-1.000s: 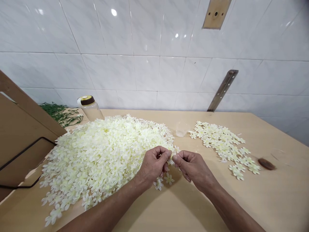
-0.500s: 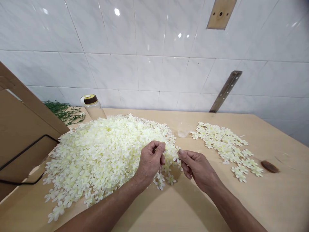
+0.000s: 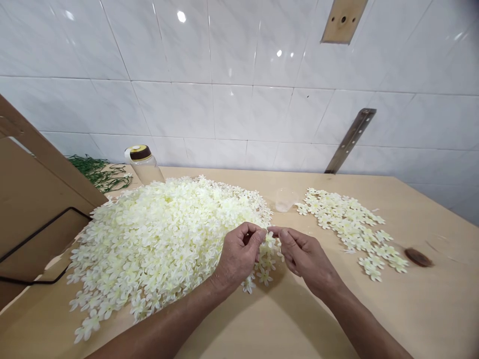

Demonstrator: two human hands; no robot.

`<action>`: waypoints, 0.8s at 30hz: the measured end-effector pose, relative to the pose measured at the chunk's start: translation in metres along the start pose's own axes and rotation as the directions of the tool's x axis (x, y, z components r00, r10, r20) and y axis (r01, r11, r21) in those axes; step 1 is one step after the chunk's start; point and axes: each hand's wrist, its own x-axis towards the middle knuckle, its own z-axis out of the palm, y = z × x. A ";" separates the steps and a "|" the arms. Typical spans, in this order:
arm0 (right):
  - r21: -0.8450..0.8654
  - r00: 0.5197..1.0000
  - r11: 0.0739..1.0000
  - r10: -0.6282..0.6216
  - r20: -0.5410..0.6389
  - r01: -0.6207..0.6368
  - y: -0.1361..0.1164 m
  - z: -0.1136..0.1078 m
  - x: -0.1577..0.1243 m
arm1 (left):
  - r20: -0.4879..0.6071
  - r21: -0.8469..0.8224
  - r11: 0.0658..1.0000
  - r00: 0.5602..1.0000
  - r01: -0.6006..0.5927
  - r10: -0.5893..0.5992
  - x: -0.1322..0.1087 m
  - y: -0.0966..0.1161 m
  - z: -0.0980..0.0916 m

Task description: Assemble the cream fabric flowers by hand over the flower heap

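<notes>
Both my hands meet above the right edge of a big heap of pale yellow-white artificial flowers (image 3: 160, 234). My left hand (image 3: 239, 254) is closed in a pinch, thumb against forefinger; what lies between those tips is too small to make out. Facing it, my right hand (image 3: 307, 254) has its forefinger stretched to the left fingertips and its other fingers curled. A single artificial flower (image 3: 269, 240) shows between the two hands, at the fingertips, and the right hand appears to grip it. Several loose flowers (image 3: 264, 276) lie on the table just below.
More flowers (image 3: 348, 219) lie spread at the right, near a dark brown oval thing (image 3: 418, 258). Behind are a clear plastic cup (image 3: 286, 200), a bottle (image 3: 146, 167) and green stems (image 3: 93, 172). A cardboard box (image 3: 33, 209) stands left; a tiled wall (image 3: 232, 114) closes the back.
My hands have come together: the right moved slightly left with the flower, its forefinger now extended to the left fingertips. The left hand shifted a little right and down.
</notes>
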 end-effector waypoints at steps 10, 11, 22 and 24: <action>0.125 0.989 0.985 0.108 0.105 -0.121 0.005 0.004 0.001 | 0.022 0.005 0.998 0.998 -0.058 0.058 -0.005 -0.005 0.003; 0.120 0.988 0.986 0.106 0.108 -0.119 0.006 0.004 0.001 | 0.028 -0.007 0.999 0.999 -0.046 0.046 -0.005 -0.005 0.004; 0.079 0.986 0.988 0.126 0.107 -0.135 0.010 0.004 0.000 | 0.111 -0.119 0.972 0.975 0.203 -0.191 -0.003 0.004 0.003; 0.086 0.986 0.987 0.123 0.112 -0.133 0.010 0.004 0.000 | 0.126 -0.131 0.969 0.973 0.209 -0.193 -0.003 0.004 0.003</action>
